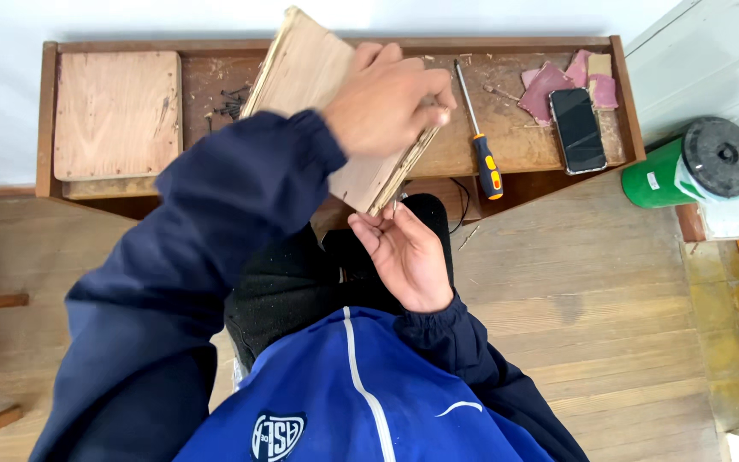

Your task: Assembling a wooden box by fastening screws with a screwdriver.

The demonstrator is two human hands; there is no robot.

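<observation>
Below, plank floor (pixel 592 299) and a wooden workbench (pixel 506 137); my left hand (pixel 391 103) is clamped around a plywood panel (pixel 318 85) held tilted above it, my right hand's (pixel 408 252) open fingers touch its lower corner.

Place: it looked like a small home woodworking corner.
Bench: a worn wooden workbench (pixel 532 141) stood at the far side, strewn with sawdust.
Tools: a screwdriver (pixel 479 137), dark screws (pixel 231 101) and sandpaper scraps (pixel 549 85) lay on it.
Floor: plank boards (pixel 592 299).
</observation>
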